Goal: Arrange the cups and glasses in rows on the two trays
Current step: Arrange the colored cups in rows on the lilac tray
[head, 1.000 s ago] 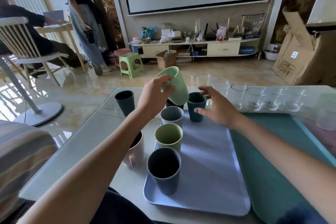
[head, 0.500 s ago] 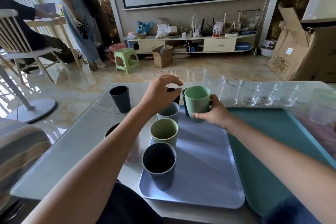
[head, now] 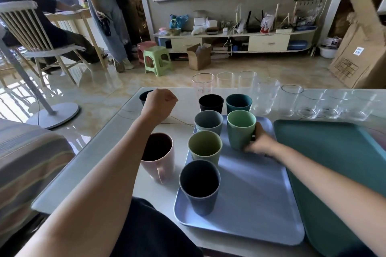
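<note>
My right hand (head: pixel 260 144) grips a mint green cup (head: pixel 240 130) standing upright on the blue tray (head: pixel 254 194), in a second column beside a grey cup (head: pixel 208 122). An olive cup (head: pixel 204 149) and a dark blue cup (head: pixel 199 185) continue the first column toward me. A black cup (head: pixel 211 103) and a teal cup (head: pixel 238 101) stand at the tray's far end. My left hand (head: pixel 159 102) hovers as a curled fist over the table, holding nothing, next to a dark cup (head: pixel 144 96). A pink cup (head: pixel 159 156) stands left of the tray. The teal tray (head: pixel 338 162) has nothing on it.
Several clear glasses (head: pixel 292 100) line the table's far edge. The white table (head: pixel 100 152) drops off at left. Beyond it are a green stool (head: pixel 157 59), a wooden chair (head: pixel 31 33) with a seated person, and another person standing.
My right hand brought the mint green cup down onto the blue tray beside the grey cup. My left hand drew away to the left and curled into a fist.
</note>
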`<control>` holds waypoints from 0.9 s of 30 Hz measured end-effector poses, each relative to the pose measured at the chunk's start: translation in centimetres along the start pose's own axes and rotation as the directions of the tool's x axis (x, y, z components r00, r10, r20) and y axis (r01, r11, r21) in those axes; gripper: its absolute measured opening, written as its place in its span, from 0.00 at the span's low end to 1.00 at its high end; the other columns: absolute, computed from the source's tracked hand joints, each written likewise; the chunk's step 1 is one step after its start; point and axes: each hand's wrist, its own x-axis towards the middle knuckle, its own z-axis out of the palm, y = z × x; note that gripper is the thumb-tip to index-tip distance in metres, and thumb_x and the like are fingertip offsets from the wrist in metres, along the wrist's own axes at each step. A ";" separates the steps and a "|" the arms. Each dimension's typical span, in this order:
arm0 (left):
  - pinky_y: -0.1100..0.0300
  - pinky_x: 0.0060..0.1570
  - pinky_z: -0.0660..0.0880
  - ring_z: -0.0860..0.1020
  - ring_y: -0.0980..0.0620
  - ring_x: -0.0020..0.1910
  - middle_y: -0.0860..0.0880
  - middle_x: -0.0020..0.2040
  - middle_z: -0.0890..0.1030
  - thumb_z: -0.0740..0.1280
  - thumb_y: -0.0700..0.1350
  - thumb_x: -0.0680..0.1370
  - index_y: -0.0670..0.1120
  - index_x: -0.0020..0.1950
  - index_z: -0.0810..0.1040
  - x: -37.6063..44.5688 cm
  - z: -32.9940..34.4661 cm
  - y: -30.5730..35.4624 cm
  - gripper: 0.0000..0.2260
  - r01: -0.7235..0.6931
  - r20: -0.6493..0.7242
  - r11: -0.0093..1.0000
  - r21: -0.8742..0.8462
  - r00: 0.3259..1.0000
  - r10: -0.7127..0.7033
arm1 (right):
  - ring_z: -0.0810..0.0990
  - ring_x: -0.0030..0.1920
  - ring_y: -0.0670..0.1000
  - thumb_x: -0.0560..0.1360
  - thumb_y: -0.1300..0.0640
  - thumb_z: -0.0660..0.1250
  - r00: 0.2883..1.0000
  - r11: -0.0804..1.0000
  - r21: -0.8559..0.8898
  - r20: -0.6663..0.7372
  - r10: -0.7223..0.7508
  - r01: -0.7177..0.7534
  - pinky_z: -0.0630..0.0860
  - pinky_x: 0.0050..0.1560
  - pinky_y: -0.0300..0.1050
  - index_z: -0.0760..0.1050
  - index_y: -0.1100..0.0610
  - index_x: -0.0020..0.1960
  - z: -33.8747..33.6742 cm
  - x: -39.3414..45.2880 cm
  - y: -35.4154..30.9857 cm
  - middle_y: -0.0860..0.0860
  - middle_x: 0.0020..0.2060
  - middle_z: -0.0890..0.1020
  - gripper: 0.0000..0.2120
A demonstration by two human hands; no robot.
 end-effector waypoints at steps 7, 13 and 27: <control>0.63 0.42 0.67 0.74 0.51 0.41 0.44 0.48 0.82 0.65 0.39 0.75 0.41 0.50 0.83 -0.4 -0.7 -1.4 0.08 0.078 0.003 0.997 0.006 0.997 -0.078 | 0.72 0.65 0.65 0.70 0.75 0.60 0.997 0.991 -0.117 -0.022 0.068 -0.070 0.73 0.34 0.47 0.41 0.46 0.76 -1.5 -0.9 -0.5 0.54 0.73 0.57 0.46; 0.61 0.41 0.68 0.73 0.51 0.39 0.44 0.49 0.82 0.63 0.37 0.75 0.42 0.50 0.83 -1.5 -1.9 -2.1 0.09 0.076 0.005 0.997 0.011 0.997 -0.076 | 0.62 0.72 0.59 0.69 0.76 0.55 0.959 0.927 -0.321 -0.138 -0.248 0.194 0.67 0.66 0.48 0.44 0.54 0.77 -1.6 -3.3 -2.0 0.57 0.75 0.58 0.42; 0.47 0.50 0.78 0.78 0.43 0.50 0.46 0.54 0.80 0.60 0.31 0.69 0.47 0.56 0.78 1.5 -3.9 -9.4 0.20 0.137 -0.069 0.981 0.136 0.989 -0.129 | 0.73 0.61 0.62 0.70 0.75 0.49 0.803 0.604 -0.627 0.059 -0.593 0.493 0.73 0.52 0.51 0.65 0.49 0.67 7.5 2.3 -17.5 0.58 0.65 0.72 0.32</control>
